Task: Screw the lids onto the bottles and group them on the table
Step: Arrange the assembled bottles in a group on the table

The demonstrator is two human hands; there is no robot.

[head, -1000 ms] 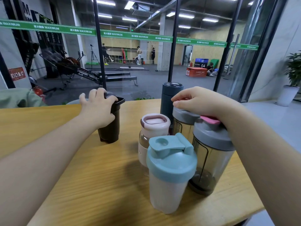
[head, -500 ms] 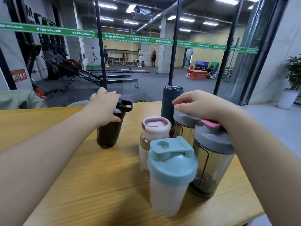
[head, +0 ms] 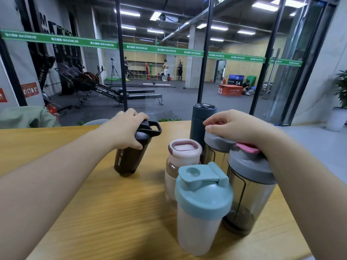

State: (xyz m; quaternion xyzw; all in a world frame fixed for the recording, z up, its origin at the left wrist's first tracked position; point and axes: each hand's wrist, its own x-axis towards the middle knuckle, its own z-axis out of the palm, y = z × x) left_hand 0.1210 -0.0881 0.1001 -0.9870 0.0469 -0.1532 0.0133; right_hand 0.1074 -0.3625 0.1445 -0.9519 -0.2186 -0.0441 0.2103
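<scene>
Lettering reading "SPORT BOT" runs up the black shaker bottle (head: 129,158), tilted on the wooden table (head: 93,212) with the left hand (head: 124,128) clasped over its lid. Right hand (head: 234,126) rests, fingers curled, on a grey-lidded bottle (head: 216,147) among 5 grouped bottles; green banners read "MAXIMUM".

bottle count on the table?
6: black bottle in the left hand; pink-lidded, teal-lidded, two grey-lidded and dark blue clustered right. More could be hidden.

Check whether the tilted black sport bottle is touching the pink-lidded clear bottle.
Apart. The head view shows bare wooden table between the black sport bottle, gripped by the left hand, and the pink-lidded bottle.
</scene>
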